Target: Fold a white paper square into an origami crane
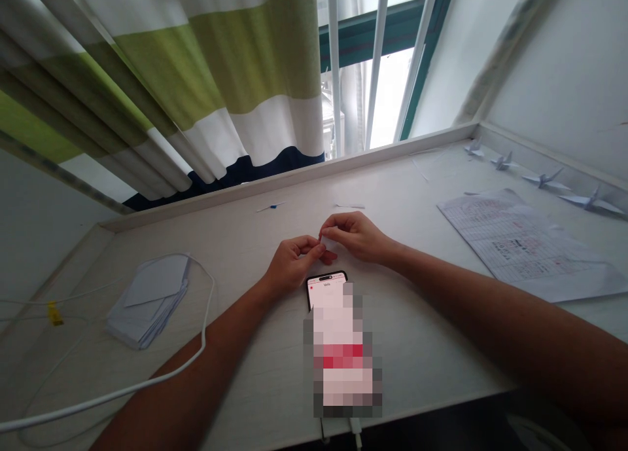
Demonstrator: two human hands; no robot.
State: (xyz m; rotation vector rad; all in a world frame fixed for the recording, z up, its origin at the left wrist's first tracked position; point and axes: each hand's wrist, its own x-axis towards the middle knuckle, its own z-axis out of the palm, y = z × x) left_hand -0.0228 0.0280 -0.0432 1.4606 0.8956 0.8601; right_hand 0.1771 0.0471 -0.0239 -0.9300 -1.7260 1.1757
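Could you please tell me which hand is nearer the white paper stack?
Left: the left hand is right of the white paper stack, apart from it; the right hand is farther right, beyond the left.

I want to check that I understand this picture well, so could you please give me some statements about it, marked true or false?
1. The left hand and right hand hold a small white paper. True.
2. The phone lies beyond the hands. False: the phone lies nearer the person.
3. Four folded paper cranes stand in a row. True.
4. The paper stack lies under the phone. False: the stack lies at the left.
5. The curtain has green on it. True.
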